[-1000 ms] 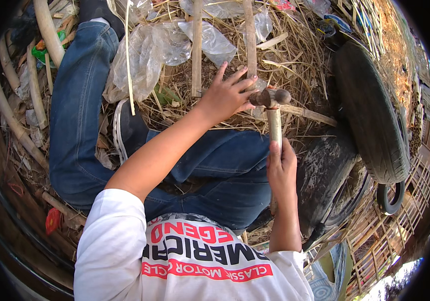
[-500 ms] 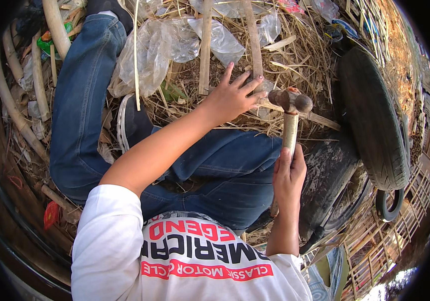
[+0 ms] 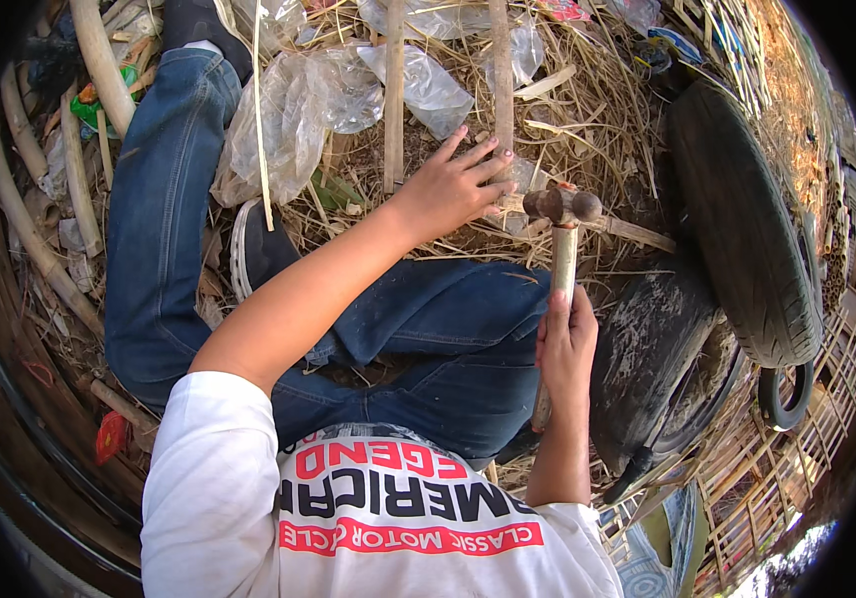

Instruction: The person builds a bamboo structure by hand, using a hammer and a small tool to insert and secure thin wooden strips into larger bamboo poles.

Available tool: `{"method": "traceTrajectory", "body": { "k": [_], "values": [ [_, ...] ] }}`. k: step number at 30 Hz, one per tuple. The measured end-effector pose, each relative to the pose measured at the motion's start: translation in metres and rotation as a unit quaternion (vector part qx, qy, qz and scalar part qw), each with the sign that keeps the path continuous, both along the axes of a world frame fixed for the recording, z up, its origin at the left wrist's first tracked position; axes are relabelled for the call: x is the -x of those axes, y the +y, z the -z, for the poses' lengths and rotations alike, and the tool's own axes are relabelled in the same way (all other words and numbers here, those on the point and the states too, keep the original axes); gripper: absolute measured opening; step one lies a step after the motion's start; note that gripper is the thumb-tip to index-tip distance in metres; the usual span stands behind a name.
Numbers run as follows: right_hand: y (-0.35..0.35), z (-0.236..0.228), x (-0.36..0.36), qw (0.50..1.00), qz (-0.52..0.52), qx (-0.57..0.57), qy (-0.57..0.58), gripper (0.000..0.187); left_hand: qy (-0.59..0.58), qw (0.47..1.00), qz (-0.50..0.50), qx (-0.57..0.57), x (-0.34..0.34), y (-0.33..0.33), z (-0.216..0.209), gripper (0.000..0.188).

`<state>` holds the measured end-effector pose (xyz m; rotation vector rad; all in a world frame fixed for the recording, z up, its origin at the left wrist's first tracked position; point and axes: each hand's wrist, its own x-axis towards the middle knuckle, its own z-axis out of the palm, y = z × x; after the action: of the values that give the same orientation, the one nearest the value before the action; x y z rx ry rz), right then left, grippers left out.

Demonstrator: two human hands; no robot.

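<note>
Right hand [image 3: 569, 342] grips one hammer [image 3: 564, 241]; left hand [image 3: 445, 195] by two slats [image 3: 394, 110].

Black tyre [image 3: 747, 239] at right (bamboo lattice [image 3: 772, 468] near), crumpled clear plastic [image 3: 298, 110] on straw [image 3: 602, 100], red scrap [image 3: 111, 437] at left

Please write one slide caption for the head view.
Right hand holds a pale-handled, brown metal hammer; left hand spreads near two long, flat, tan wooden strips amid dry yellow straw.
</note>
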<state>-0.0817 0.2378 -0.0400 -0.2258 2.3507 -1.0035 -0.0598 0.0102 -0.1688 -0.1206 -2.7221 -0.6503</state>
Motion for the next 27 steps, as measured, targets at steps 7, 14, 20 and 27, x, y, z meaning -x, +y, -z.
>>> {"method": "traceTrajectory", "body": {
  "k": [7, 14, 20, 27],
  "values": [
    [-0.015, -0.010, 0.002, 1.000, -0.010, -0.013, 0.011, 0.034, -0.013, 1.000, 0.010, 0.001, 0.000, 0.000, -0.003, 0.026],
    [-0.017, -0.009, 0.002, 0.999, -0.022, -0.028, 0.025, 0.032, -0.013, 0.999, 0.018, -0.025, 0.001, 0.000, -0.003, 0.025],
    [-0.016, -0.009, 0.001, 0.999, -0.012, -0.030, 0.014, 0.032, -0.020, 0.999, 0.026, -0.039, 0.001, -0.003, -0.003, 0.028],
    [-0.013, -0.004, 0.002, 0.998, -0.045, -0.031, 0.043, 0.031, -0.020, 1.000, 0.017, -0.011, 0.000, 0.000, -0.005, 0.030]
  ]
}}
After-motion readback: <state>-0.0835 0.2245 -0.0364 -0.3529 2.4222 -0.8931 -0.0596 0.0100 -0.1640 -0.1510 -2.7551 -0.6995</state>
